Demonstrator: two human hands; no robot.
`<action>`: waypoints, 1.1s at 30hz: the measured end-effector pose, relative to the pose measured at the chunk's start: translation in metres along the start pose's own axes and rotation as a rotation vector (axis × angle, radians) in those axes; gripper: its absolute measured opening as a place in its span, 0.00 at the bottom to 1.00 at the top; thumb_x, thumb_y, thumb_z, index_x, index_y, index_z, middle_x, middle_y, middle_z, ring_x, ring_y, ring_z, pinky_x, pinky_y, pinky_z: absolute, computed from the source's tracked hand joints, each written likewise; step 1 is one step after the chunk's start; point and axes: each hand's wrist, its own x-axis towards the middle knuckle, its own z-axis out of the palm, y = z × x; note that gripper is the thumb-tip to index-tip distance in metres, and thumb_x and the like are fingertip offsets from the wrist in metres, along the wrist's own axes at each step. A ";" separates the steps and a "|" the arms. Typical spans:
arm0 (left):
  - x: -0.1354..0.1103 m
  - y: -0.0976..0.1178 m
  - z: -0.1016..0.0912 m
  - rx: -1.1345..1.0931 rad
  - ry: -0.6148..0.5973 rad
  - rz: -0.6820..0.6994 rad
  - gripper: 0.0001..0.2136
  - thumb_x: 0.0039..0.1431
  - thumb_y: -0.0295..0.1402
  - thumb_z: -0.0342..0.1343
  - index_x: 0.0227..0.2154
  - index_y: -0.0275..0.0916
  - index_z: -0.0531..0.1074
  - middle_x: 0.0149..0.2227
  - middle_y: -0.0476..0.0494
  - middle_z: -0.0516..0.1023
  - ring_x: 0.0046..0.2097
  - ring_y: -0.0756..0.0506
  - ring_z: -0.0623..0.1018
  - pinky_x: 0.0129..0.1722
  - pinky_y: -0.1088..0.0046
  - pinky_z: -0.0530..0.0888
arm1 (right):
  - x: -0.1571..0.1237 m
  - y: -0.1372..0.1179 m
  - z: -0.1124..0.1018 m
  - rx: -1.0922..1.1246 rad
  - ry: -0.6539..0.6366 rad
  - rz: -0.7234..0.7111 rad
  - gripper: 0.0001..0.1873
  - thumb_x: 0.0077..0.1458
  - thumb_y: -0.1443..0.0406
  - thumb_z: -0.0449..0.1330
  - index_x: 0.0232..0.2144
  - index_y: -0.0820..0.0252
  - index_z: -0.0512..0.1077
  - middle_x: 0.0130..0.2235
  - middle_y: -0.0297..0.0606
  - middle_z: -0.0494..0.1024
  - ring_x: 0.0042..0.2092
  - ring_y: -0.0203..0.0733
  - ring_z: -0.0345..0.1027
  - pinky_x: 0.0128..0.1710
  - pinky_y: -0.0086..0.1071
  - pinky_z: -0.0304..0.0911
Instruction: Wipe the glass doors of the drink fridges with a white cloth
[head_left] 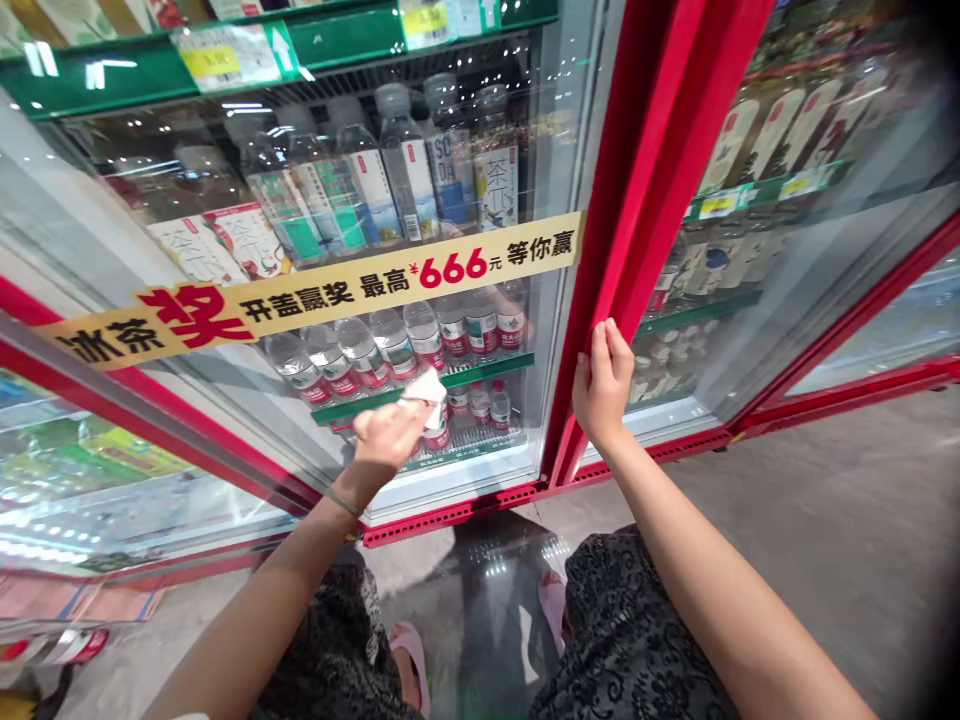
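My left hand (386, 435) is closed on a white cloth (425, 390) and presses it against the lower glass of a drinks fridge door (480, 150). My right hand (602, 385) grips the red door frame (600, 290) between two glass doors, fingers curled round its edge. Behind the glass stand rows of water bottles (390, 350) and taller bottles (409, 165) on green shelves. A yellow banner (315, 295) with red and black characters runs across the door.
A second glass door (787, 200) with red frame stands at the right, with bottles behind it. Grey floor (825, 520) lies in front. My knees in dark patterned cloth and pink slippers (409, 650) are below. Another cooler (90, 470) sits at the left.
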 end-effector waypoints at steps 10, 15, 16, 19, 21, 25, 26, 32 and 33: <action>-0.043 -0.046 -0.046 0.412 0.255 -0.062 0.15 0.69 0.31 0.52 0.55 0.41 0.77 0.42 0.39 0.76 0.43 0.44 0.74 0.48 0.63 0.71 | -0.012 -0.047 0.034 -0.207 0.011 -0.160 0.28 0.65 0.65 0.56 0.67 0.50 0.64 0.58 0.48 0.73 0.61 0.54 0.67 0.61 0.50 0.61; -0.069 -0.056 -0.050 0.317 -0.014 0.128 0.14 0.69 0.31 0.53 0.50 0.49 0.80 0.37 0.45 0.77 0.39 0.48 0.76 0.41 0.72 0.73 | -0.022 -0.103 0.053 0.027 -0.146 -0.474 0.32 0.64 0.67 0.60 0.67 0.42 0.62 0.59 0.39 0.75 0.64 0.46 0.65 0.67 0.43 0.55; -0.071 -0.060 -0.055 0.336 -0.007 0.108 0.14 0.69 0.31 0.53 0.51 0.50 0.79 0.38 0.45 0.77 0.41 0.47 0.76 0.43 0.72 0.73 | -0.024 -0.116 0.056 0.071 -0.186 -0.519 0.33 0.64 0.67 0.59 0.68 0.40 0.61 0.59 0.37 0.75 0.64 0.45 0.64 0.68 0.42 0.53; -0.070 -0.070 -0.070 0.414 0.180 -0.099 0.17 0.70 0.29 0.49 0.57 0.43 0.76 0.43 0.39 0.75 0.46 0.46 0.76 0.48 0.68 0.74 | -0.030 -0.152 0.063 0.122 -0.262 -0.631 0.34 0.65 0.68 0.58 0.69 0.42 0.58 0.61 0.34 0.75 0.66 0.41 0.62 0.72 0.41 0.44; -0.070 -0.069 -0.072 0.411 0.300 -0.231 0.18 0.70 0.28 0.47 0.58 0.39 0.74 0.45 0.37 0.74 0.47 0.45 0.76 0.50 0.68 0.74 | -0.034 -0.172 0.070 0.122 -0.276 -0.673 0.34 0.66 0.69 0.57 0.70 0.46 0.56 0.62 0.34 0.75 0.68 0.41 0.61 0.74 0.41 0.39; -0.076 -0.062 -0.063 0.238 0.046 -0.093 0.15 0.68 0.29 0.51 0.53 0.44 0.78 0.39 0.42 0.76 0.42 0.47 0.76 0.45 0.71 0.75 | -0.042 -0.198 0.086 0.154 -0.380 -0.644 0.35 0.67 0.69 0.54 0.72 0.46 0.52 0.66 0.35 0.70 0.69 0.42 0.60 0.74 0.43 0.42; -0.078 -0.063 -0.062 0.224 0.027 -0.087 0.14 0.67 0.29 0.52 0.51 0.45 0.78 0.39 0.42 0.76 0.42 0.47 0.76 0.45 0.71 0.76 | -0.045 -0.201 0.089 0.173 -0.408 -0.618 0.36 0.66 0.69 0.53 0.72 0.45 0.51 0.66 0.35 0.69 0.69 0.43 0.60 0.74 0.44 0.43; -0.087 -0.089 -0.076 0.346 0.391 -0.394 0.18 0.67 0.25 0.47 0.56 0.36 0.74 0.48 0.35 0.71 0.49 0.43 0.75 0.52 0.63 0.75 | -0.062 -0.213 0.109 0.189 -0.360 -0.535 0.35 0.66 0.66 0.54 0.72 0.47 0.52 0.65 0.40 0.71 0.68 0.49 0.61 0.74 0.53 0.39; -0.091 -0.090 -0.075 0.337 0.367 -0.375 0.18 0.66 0.25 0.48 0.56 0.35 0.74 0.47 0.35 0.71 0.47 0.44 0.75 0.51 0.64 0.75 | -0.063 -0.215 0.111 0.187 -0.337 -0.528 0.35 0.66 0.66 0.54 0.72 0.48 0.53 0.65 0.41 0.71 0.68 0.50 0.61 0.74 0.55 0.38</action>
